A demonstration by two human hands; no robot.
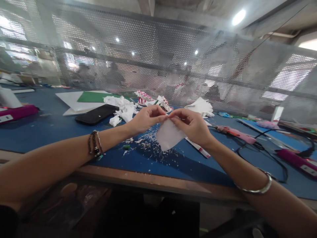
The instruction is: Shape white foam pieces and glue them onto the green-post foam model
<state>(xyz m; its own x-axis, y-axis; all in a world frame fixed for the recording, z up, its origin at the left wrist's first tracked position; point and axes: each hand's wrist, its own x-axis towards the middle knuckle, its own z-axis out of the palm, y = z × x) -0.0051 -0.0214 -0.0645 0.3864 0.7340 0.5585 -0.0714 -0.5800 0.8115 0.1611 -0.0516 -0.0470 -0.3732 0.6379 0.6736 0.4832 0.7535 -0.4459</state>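
Observation:
Between my two hands a thin white sheet, paper or fabric (169, 135), hangs down over the blue table (119, 155). My left hand (148, 119) pinches its top edge with thumb and fingers. Right beside it, my right hand (192, 125) pinches the same edge, fingertips almost touching those of the left. Small white scraps (151, 142) are scattered on the table below the sheet. A small green bit (126, 147) lies among them. Behind my left hand is a heap of crumpled white pieces (125, 107).
A black phone (96, 114) lies left, near white and green sheets (91, 97). White pieces (201, 106) are stacked behind my right hand. To the right are a pink-handled tool (237, 135), a black cable (274, 162) and a magenta power strip (298, 162). A perforated metal screen (148, 49) stands behind.

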